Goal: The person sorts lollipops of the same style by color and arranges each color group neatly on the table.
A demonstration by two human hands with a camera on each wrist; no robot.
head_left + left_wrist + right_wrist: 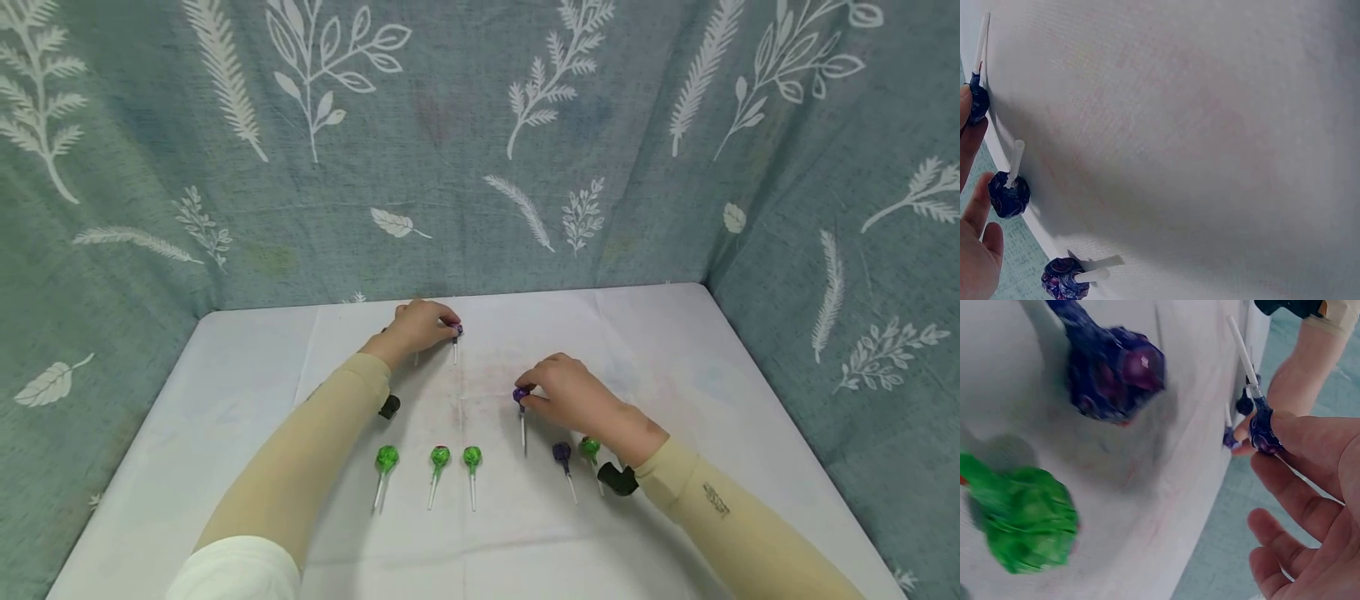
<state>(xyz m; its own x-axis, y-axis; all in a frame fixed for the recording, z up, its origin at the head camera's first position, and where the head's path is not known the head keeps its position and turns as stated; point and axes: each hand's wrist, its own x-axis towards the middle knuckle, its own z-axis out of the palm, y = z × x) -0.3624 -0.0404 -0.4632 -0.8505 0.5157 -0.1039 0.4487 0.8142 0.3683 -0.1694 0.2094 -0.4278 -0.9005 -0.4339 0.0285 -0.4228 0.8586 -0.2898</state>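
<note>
Near the back of the white table, my left hand (418, 325) pinches the wrapped head of a purple lollipop (457, 330), its stick pointing toward me. In the left wrist view, two more purple lollipops, one nearer (1009, 195) and one lower (1062, 279), lie beside that hand. My right hand (577, 398) holds another purple lollipop (1263, 430) by its head between thumb and index finger, over the table's middle. Below the right wrist are a dark purple lollipop (562, 452) and a green lollipop (590, 448), the latter partly hidden by the wrist.
Three green lollipops, the left (387, 458), the middle (440, 457) and the right (472, 457), lie in a row across the front, sticks toward me. A leaf-patterned green-grey cloth (450, 200) rises behind the table (675, 333) and along its sides.
</note>
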